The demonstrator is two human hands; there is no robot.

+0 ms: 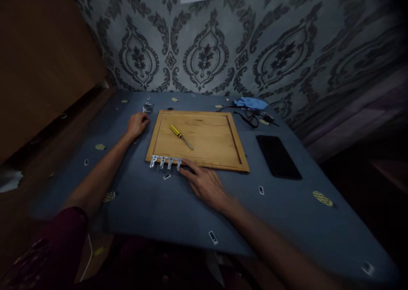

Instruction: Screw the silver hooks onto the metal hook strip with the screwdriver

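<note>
A wooden panel point(210, 130) with a raised frame lies flat before me. Several silver metal hinges point(162, 162) line the left part of its near edge. My right hand point(205, 183) reaches in from the right, its fingertips closed at the rightmost hinge point(179, 164). A screwdriver point(181, 136) with a yellow and black handle rests on the panel, tip toward the near right. Left of the panel, my left hand point(137, 125) rests on the table with curled fingers, close to a small heap of metal hinges point(147, 107). Anything beneath those fingers is hidden.
The table point(153, 209) has a blue patterned cover. Right of the panel lie a black phone or tablet point(278, 157), eyeglasses point(248, 119) and a blue cloth point(251, 103). A patterned wall point(205, 56) stands behind, a brown wooden cabinet point(47, 60) to the left.
</note>
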